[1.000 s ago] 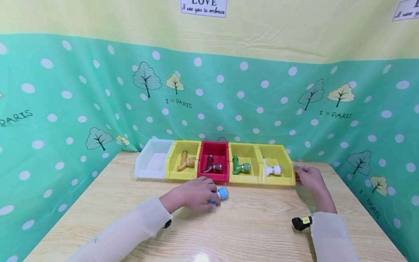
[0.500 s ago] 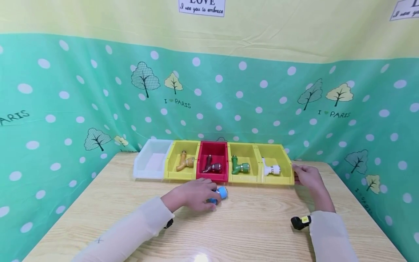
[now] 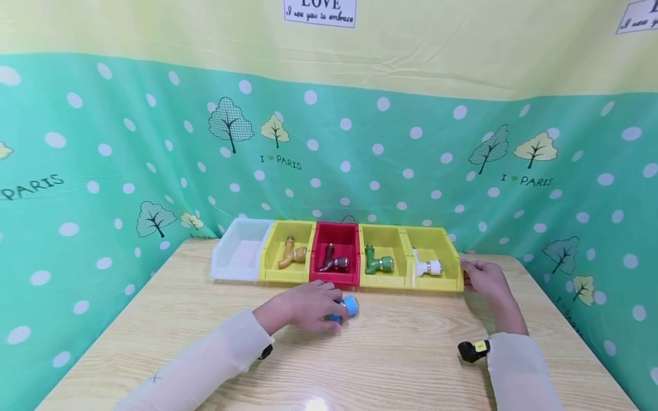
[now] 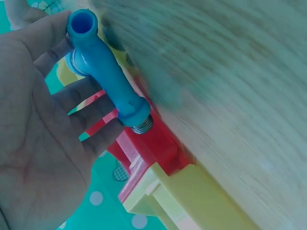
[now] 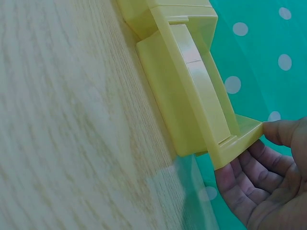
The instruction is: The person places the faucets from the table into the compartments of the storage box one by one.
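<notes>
My left hand [image 3: 311,306] holds a blue tap [image 3: 350,305] low over the table, in front of the red bin [image 3: 335,278]. Seen from the left wrist, the fingers curl behind the blue tap [image 4: 112,74]; its open spout and threaded end both show. At the row's right end, my right hand [image 3: 487,279] grips the outer side of a yellow bin [image 3: 439,283]. In the right wrist view the thumb lies on one side of that bin's edge [image 5: 240,143], with the fingers on the other. A white tap [image 3: 426,266] lies inside this bin.
Further left in the row, an orange tap [image 3: 292,254] and a green tap [image 3: 380,261] lie in yellow bins, and a dark red tap [image 3: 334,261] in the red one. A whitish bin [image 3: 233,273] forms the left end. Polka-dot cloth [image 3: 329,142] hangs behind the table [image 3: 401,354].
The view shifts slightly and comes back. Both hands keep their places, the left on the blue tap and the right on the yellow bin.
</notes>
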A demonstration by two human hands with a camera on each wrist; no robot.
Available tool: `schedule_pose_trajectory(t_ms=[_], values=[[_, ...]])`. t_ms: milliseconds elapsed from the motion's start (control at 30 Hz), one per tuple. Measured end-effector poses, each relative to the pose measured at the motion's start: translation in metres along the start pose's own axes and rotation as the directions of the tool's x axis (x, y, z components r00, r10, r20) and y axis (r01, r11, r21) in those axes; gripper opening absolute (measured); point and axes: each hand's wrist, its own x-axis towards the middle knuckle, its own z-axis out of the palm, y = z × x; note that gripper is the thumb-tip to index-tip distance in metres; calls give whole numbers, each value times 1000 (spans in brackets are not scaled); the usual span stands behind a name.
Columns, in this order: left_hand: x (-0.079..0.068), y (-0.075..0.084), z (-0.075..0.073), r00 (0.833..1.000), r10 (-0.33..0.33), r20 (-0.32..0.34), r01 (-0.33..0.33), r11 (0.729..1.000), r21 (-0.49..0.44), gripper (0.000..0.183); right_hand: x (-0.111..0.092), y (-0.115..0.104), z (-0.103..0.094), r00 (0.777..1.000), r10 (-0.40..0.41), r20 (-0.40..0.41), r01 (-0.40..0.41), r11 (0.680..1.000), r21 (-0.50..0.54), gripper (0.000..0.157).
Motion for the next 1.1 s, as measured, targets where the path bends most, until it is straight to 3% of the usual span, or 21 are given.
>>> schedule_pose_trajectory(t_ms=[367,667,1100], values=[[-6,4,-10,999,32,-29,-31,999,30,22,-2,0,-1,1000,-6,8,5,1000,20,59],[-17,0,-16,994,77,-78,-66,990,128,22,-2,-1,-1,1000,-3,6,3,1000,29,59],[-42,-35,-25,993,88,-84,-69,977,204,23,-3,-1,-3,1000,-10,30,9,1000,21,62]])
